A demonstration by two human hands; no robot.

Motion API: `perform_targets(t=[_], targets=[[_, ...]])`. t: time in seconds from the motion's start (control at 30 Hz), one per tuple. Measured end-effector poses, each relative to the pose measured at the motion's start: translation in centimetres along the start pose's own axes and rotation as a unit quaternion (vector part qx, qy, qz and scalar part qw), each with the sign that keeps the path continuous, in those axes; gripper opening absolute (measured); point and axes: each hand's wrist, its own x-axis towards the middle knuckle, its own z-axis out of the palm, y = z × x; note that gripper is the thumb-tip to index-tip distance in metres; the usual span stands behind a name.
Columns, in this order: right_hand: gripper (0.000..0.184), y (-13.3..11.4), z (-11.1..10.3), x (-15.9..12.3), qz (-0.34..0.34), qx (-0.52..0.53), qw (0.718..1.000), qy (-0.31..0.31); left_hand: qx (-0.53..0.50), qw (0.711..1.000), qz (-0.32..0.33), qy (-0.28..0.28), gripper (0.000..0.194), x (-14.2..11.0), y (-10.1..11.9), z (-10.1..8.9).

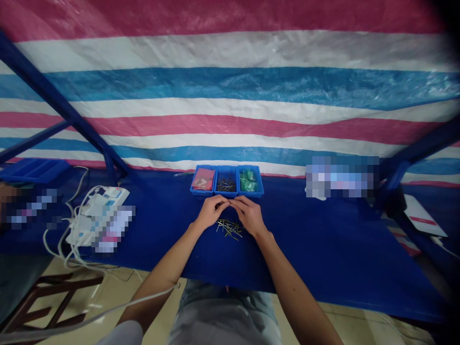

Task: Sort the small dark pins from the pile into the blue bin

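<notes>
My left hand (210, 212) and my right hand (248, 214) meet over the blue table (323, 249), fingertips pinched together on something too small to make out. Just below them lies a loose pile of thin metal pins (230, 228). Behind the hands stand three small blue bins in a row: the left bin (203, 181) holds a reddish bag, the middle bin (226, 182) holds dark pins, the right bin (250, 181) holds green pieces.
A white power strip with cables (98, 211) lies at the left. A blue tray (34, 170) sits at the far left. A striped tarp (230, 96) hangs behind. A wooden stool (46, 299) stands lower left.
</notes>
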Motion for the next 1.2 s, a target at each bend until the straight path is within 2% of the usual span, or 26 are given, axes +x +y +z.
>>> perform_targets(t=[0.53, 0.8, 1.2], targets=[[0.025, -0.7, -0.3, 0.3, 0.022, -0.047, 0.998, -0.038, -0.002, 1.0, 0.013, 0.001, 0.025, -0.1, 0.3, 0.0], [0.027, -1.2, -0.5, 0.4, 0.046, -0.03, 0.996, -0.064, -0.005, 1.0, 0.023, 0.014, 0.022, -0.1, 0.1, 0.2], [0.037, -0.9, -0.4, 0.5, 0.061, 0.019, 0.997, -0.054, -0.006, 0.999, 0.033, 0.015, 0.024, -0.2, 0.0, 0.2]])
